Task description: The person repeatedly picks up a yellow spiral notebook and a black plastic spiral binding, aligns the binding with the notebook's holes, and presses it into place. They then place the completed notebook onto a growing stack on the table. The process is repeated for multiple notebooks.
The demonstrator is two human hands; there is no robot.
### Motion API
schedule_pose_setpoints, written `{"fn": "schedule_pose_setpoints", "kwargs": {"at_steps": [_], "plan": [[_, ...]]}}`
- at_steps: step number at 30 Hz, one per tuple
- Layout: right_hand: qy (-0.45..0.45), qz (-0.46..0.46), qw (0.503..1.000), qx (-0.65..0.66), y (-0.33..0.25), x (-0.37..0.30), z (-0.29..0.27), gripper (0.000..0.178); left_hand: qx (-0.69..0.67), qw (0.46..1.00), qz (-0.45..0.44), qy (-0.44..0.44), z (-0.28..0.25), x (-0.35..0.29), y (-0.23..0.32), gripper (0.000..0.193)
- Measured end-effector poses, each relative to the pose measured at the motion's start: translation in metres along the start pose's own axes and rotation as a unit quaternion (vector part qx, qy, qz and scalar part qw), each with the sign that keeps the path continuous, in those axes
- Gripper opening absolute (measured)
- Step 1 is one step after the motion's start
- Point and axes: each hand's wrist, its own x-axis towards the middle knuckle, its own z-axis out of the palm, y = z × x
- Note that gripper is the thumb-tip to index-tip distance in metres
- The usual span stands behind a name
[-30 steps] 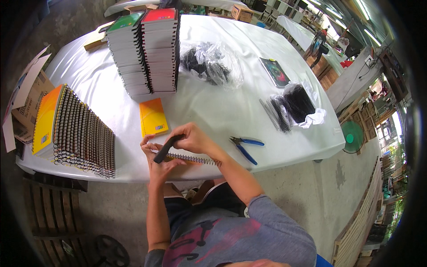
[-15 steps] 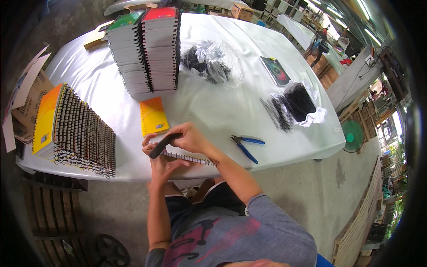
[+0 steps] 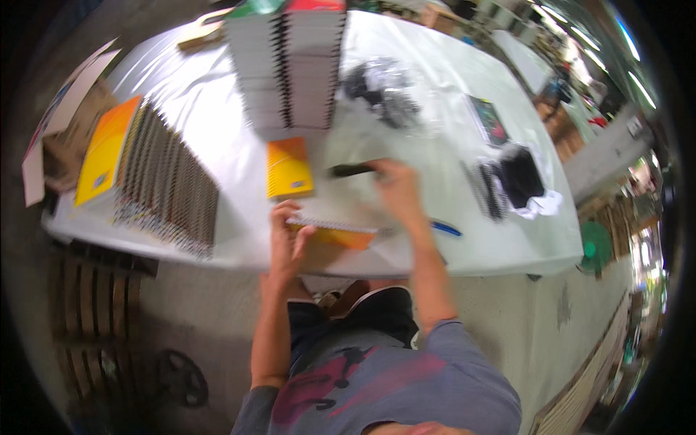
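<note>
My left hand [image 3: 286, 235] is closed on one end of a spiral notebook [image 3: 344, 236], tilted near the table's front edge. Its coil runs along the top side and its orange-yellow cover faces me. Raised to the right of it and apart from it, my right hand [image 3: 399, 190] grips a long black tool [image 3: 351, 170]. Motion blur hides the tool's exact kind. A yellow-orange notebook [image 3: 288, 170] lies flat just beyond my left hand. Blue-handled pliers [image 3: 446, 228] rest beside my right forearm, which covers part of them.
Two tall stacks of bound books, green-topped [image 3: 255, 69] and red-topped [image 3: 313, 69], rise at the back. A row of coil-bound yellow notebooks [image 3: 163, 177] stands left, beside an open cardboard box [image 3: 72, 148]. Black coils [image 3: 520, 177], a plastic bag [image 3: 388, 90] and a dark-covered notebook [image 3: 489, 120] lie right.
My right hand has moved away from the notebook to the right, carrying the black tool. My left hand keeps the notebook, whose orange cover now shows. The whole view has shifted.
</note>
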Motion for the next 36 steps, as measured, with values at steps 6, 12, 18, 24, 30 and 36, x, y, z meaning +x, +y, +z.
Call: {"fn": "schedule_pose_setpoints", "kwargs": {"at_steps": [6,12,18,24,30,36], "plan": [[-0.094,0.078,0.989,-0.087,0.062,-0.029,-0.063,0.055,-0.080,0.987,-0.136,-0.005,-0.003,-0.002,0.017,0.018],[-0.112,0.221,0.929,-0.277,-0.010,-0.089,-0.076,0.062,-0.166,0.980,-0.073,0.085,-0.001,-0.007,0.004,0.018],[-0.065,0.110,0.935,-0.332,0.022,-0.146,-0.059,0.049,-0.138,0.982,-0.048,0.115,0.003,-0.004,0.004,0.022],[-0.057,0.109,0.943,-0.309,0.008,-0.143,-0.058,0.037,-0.161,0.978,-0.053,0.118,0.004,-0.004,0.004,0.020],[-0.067,-0.042,0.989,-0.128,-0.085,-0.122,-0.045,0.034,-0.016,0.990,-0.005,0.144,0.008,-0.010,0.011,0.024],[-0.051,-0.106,0.987,-0.107,-0.127,-0.103,-0.033,0.036,0.181,0.968,0.091,0.150,0.005,-0.012,0.034,0.025]]}}
